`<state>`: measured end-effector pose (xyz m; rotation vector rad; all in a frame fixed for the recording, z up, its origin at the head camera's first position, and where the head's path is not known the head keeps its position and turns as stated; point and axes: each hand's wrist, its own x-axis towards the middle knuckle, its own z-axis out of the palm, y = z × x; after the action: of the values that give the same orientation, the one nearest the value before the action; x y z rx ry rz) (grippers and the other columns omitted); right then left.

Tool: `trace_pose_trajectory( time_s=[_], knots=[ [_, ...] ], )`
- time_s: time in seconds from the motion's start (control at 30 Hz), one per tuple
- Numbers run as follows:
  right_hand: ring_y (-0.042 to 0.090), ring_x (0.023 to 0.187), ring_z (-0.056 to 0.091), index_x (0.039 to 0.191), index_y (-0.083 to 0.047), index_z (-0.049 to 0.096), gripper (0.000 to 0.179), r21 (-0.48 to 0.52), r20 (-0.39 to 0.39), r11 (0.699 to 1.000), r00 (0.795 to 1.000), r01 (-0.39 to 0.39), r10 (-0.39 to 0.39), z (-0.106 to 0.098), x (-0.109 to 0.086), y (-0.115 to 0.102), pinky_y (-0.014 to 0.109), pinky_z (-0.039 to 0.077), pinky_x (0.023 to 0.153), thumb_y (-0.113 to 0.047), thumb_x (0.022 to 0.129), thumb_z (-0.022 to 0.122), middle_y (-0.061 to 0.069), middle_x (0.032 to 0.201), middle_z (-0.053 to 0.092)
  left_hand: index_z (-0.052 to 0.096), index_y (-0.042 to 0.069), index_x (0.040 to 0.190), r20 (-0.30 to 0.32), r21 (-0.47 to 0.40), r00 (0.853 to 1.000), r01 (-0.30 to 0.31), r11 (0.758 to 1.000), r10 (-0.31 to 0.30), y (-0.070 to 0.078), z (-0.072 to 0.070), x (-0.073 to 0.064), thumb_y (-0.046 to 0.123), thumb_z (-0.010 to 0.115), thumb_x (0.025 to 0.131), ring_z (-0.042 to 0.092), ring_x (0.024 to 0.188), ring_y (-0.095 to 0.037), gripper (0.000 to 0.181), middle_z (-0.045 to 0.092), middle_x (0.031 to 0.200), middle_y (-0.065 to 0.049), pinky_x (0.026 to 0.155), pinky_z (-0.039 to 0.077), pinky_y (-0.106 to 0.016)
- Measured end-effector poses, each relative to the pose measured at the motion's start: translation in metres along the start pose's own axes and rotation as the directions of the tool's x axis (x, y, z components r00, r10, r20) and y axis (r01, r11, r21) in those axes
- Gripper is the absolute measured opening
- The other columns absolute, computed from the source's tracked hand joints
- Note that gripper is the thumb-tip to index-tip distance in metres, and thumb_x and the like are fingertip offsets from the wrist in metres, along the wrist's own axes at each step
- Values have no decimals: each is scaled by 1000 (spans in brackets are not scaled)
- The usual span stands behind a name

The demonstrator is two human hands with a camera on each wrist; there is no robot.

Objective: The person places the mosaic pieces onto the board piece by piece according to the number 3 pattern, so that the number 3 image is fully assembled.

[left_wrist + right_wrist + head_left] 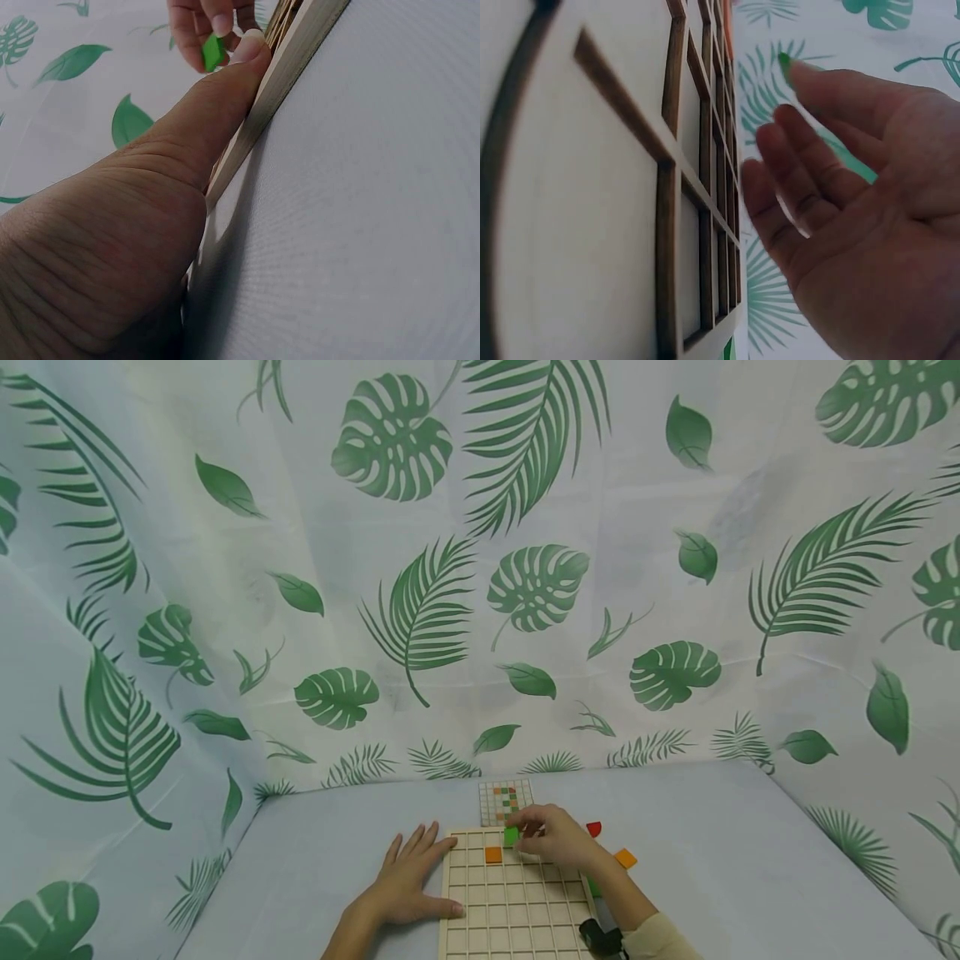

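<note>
A wooden grid board (495, 893) lies on the table, with an orange square tile (492, 855) in one of its upper cells. My left hand (408, 881) rests on the board's left edge, fingers spread, the thumb on the frame. Over the top rows, my right hand (555, 839) pinches a green square tile (512, 837) between thumb and fingertips. In the left wrist view that tile (214, 52) is held tilted above the board. The right wrist view shows only a sliver of green at the fingertips, the other fingers loosely bent.
Behind the board lies a small pattern card (489, 802) with coloured squares. To the right are a red rounded piece (594, 829), an orange tile (626, 858) and a partly hidden green piece (595, 887). A black object (597, 935) sits by the right wrist. Leaf-print cloth surrounds the table.
</note>
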<state>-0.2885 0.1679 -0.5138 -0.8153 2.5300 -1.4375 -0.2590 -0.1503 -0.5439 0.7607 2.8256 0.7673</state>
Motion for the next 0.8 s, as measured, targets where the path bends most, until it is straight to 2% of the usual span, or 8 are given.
trace_pose_trajectory(
  time_s=[0.1,0.33,0.5,0.8],
  knots=[
    [13,88,63,126,-3,71,31,-20,36,1000,999,6,-5,1,0,0,25,55,70,-9,95,75,7,107,71,40,24,161,3,4,1000,2,1000,-2,0,0,0,81,73,75,13,161,-43,107,19,174,-17,123,-1,-75],
    [15,93,66,120,-4,73,30,-71,66,997,998,17,-13,2,0,1,24,56,76,-12,92,79,7,111,72,39,24,161,8,-2,1000,1,1000,-1,1,-1,0,80,73,76,12,161,-44,107,18,174,-18,123,-2,-75],
    [15,96,67,120,-2,73,30,-64,90,997,995,39,-34,2,-1,3,25,56,78,-12,93,78,10,115,71,39,24,161,9,-4,1000,-1,1000,1,1,-1,-1,79,73,76,13,161,-44,107,18,174,-18,123,-2,-75],
    [10,94,62,118,-4,75,27,-92,102,995,994,40,-30,3,-1,2,25,55,79,-11,92,79,6,112,70,39,24,161,12,0,1000,7,1000,-7,3,-2,-1,79,73,77,13,161,-44,106,19,174,-17,124,-1,-75]
  ],
)
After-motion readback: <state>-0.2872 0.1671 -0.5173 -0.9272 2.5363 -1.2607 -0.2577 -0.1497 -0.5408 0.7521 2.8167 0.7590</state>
